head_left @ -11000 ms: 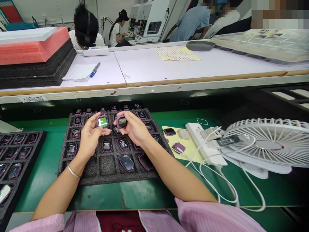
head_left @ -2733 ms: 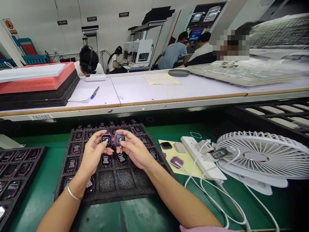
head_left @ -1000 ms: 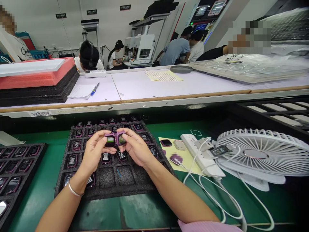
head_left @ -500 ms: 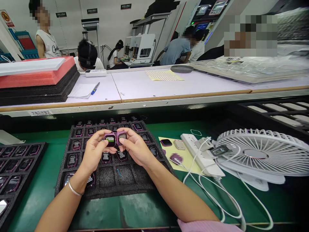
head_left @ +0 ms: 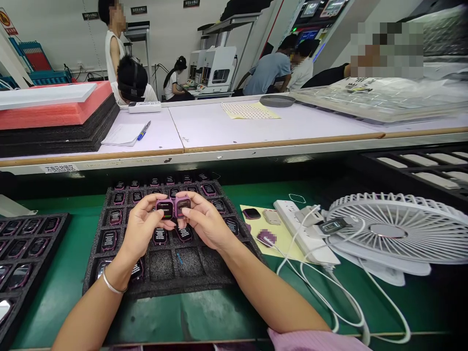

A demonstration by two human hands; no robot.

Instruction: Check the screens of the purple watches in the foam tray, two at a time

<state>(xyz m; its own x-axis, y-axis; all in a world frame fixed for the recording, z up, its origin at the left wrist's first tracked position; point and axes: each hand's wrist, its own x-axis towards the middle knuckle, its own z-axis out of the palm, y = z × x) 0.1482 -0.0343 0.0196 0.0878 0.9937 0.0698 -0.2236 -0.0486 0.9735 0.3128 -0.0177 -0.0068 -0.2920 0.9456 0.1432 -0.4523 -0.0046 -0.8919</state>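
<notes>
My left hand (head_left: 141, 229) grips a purple smartwatch body (head_left: 165, 208) with a lit screen. My right hand (head_left: 206, 224) grips a second purple watch body (head_left: 182, 205) right beside it, thumb on its screen. Both are held side by side over a black foam tray (head_left: 166, 265) whose pockets hold several more purple watch bodies. Some front pockets of the tray stand bare.
A second foam tray of watches (head_left: 22, 243) lies at the left. To the right sit a yellow sheet with loose watch parts (head_left: 270, 229), a white power strip (head_left: 303, 231) with cables, and a white fan (head_left: 395, 231). A raised shelf (head_left: 234, 141) runs behind; other people work beyond it.
The two watches stay held together over the tray; their screens have gone from green to darker. A standing person in the background has walked right. My hands have barely shifted.
</notes>
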